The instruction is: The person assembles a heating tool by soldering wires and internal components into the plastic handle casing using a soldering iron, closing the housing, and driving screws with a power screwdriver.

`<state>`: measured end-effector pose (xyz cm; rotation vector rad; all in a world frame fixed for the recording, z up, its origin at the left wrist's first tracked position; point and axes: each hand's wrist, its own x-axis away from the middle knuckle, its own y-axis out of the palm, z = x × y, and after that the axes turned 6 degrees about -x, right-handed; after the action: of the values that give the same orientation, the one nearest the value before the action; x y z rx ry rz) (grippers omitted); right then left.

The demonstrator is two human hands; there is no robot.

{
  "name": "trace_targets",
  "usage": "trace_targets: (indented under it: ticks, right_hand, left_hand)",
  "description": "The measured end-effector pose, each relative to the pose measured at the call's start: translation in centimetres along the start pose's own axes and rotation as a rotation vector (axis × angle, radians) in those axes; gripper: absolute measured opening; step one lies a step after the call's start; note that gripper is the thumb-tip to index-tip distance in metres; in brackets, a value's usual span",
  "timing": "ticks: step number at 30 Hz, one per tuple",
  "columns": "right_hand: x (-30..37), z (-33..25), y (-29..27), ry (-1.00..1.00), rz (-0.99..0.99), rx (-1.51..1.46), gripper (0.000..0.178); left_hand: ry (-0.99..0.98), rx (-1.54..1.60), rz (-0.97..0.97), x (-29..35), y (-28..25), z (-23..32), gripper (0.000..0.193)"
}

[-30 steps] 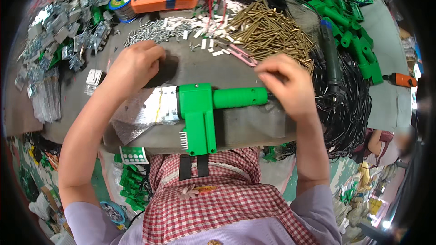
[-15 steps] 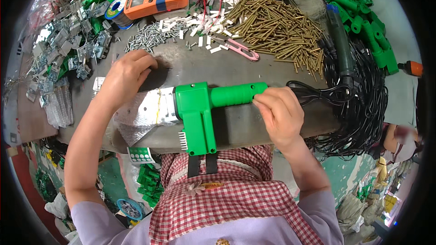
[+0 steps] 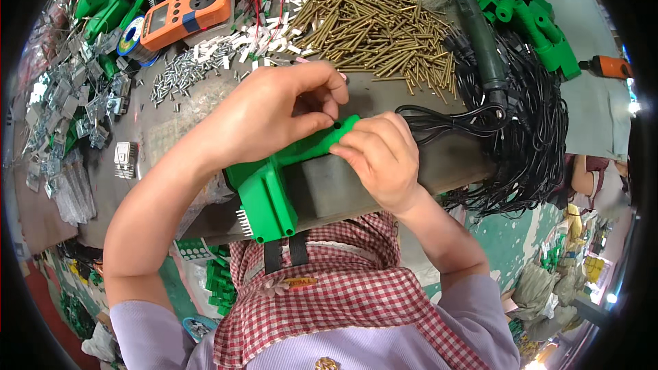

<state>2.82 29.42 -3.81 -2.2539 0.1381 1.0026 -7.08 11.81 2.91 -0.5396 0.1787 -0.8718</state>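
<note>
The green plastic tool housing lies at the bench's front edge, its handle slanting up to the right. My right hand is closed on the handle's end, thumb on the near side. Over that end, close to a small dark hole, my left hand has its thumb and fingers pinched together. Whatever is between those fingertips is too small or hidden to make out. A row of white fins juts from the housing's lower left side. My left forearm covers most of the bubble-wrapped front part.
Small silver screws, white pieces and long brass-coloured screws are heaped behind my hands. An orange multimeter stands back left, beside a solder spool. Bundled black cables fill the right; metal parts crowd the left.
My left hand has moved from beside the silver screws rightward to the handle's end. The housing has tilted and shifted left in view, with my right hand still on it.
</note>
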Motion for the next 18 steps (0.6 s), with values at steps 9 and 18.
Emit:
trace_targets:
  ticks: [9,18]
  right_hand:
    - [0.6,-0.6,-2.3,0.022,-0.124,0.013,0.027]
    - [-3.0,3.7,-7.4,0.398,-0.318,0.478,0.011]
  left_hand:
    - [0.041,-0.095,-0.123,-1.1,1.8,-0.4,0.025]
    - [0.159,-0.620,0.192,0.8,4.0,1.0,0.028]
